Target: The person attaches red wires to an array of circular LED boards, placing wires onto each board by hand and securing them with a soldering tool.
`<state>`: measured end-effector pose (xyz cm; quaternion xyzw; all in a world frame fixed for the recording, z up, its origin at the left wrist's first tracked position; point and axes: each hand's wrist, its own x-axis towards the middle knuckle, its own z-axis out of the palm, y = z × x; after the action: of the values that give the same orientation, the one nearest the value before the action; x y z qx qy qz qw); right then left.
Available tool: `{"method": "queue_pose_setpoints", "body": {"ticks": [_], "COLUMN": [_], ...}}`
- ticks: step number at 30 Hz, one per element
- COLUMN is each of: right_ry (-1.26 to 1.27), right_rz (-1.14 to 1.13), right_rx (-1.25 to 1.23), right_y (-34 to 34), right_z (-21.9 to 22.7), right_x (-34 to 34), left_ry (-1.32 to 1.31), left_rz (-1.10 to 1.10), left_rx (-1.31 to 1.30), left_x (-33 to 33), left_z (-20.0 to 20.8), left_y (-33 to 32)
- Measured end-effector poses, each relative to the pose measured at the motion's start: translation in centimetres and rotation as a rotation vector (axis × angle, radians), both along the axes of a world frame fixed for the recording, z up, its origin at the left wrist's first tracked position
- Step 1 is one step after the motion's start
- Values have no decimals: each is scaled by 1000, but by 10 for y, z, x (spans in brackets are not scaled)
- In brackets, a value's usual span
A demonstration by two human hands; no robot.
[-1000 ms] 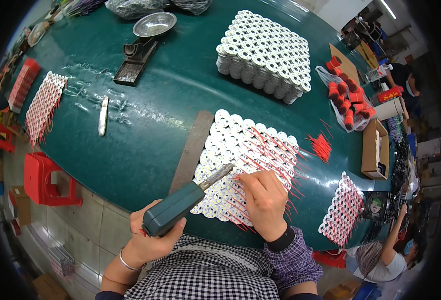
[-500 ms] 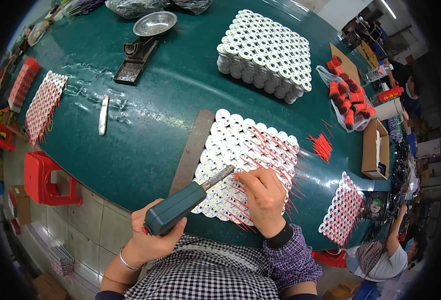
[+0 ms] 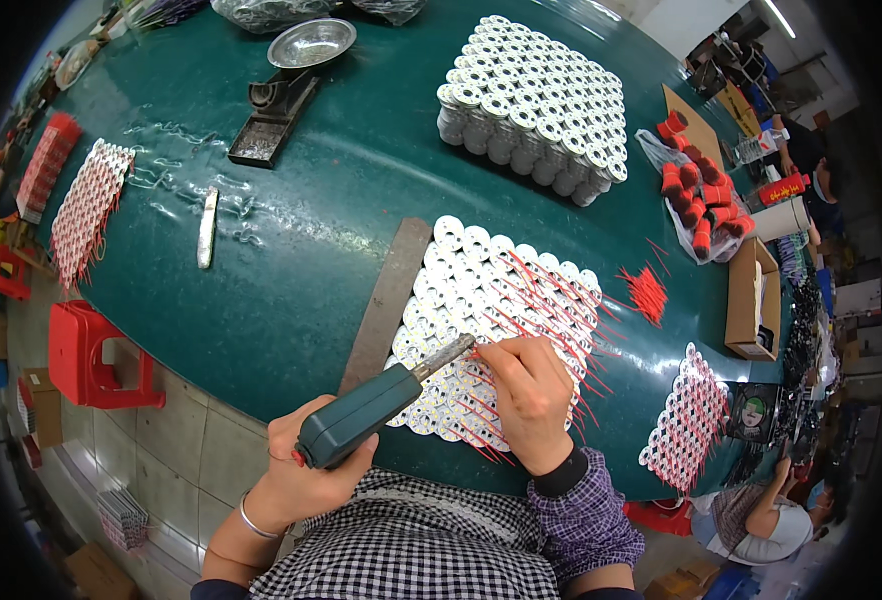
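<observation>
My left hand [image 3: 309,470] is closed round a dark green soldering gun [image 3: 363,414], whose metal barrel points up and right. Its tip is close to the fingertips of my right hand [image 3: 533,402], over a panel of round white circuit boards [image 3: 431,318]. Between those right fingertips is a short red wire [image 3: 477,349], mostly hidden by the fingers. Many red wires stick out from the panel's right part and its lower edge. Along the panel's left side lies a flat brown metal bar [image 3: 385,305]. A loose pile of red wires [image 3: 647,295] is to the right.
A tall stack of white board panels [image 3: 536,100] stands at the back. Finished-looking wired panels [image 3: 689,418] lie right and left. Red wire bundles [image 3: 701,200], an open cardboard box [image 3: 753,300], a scale with a metal dish [image 3: 311,45] and a knife-like strip [image 3: 207,230] surround me.
The soldering gun has shifted slightly right, bringing its tip closer to my right fingertips. My right hand stays nearly in place. At the right, a co-worker's raised arm has come down.
</observation>
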<state>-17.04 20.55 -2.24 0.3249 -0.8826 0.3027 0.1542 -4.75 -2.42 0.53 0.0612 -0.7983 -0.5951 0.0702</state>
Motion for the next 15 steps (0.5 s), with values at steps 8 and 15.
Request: {"method": "queue_pose_setpoints", "body": {"ticks": [8,15], "right_ry": [-23,7], "right_rz": [-7,-3], "right_rx": [-5,11], "right_y": [-2,-1], "right_z": [3,1], "right_x": [0,0], "left_ry": [47,103], "left_rz": [-25,61], "left_rx": [-66,-13], "left_x": [-2,3], "left_z": [0,1], "left_y": [-3,-2]}}
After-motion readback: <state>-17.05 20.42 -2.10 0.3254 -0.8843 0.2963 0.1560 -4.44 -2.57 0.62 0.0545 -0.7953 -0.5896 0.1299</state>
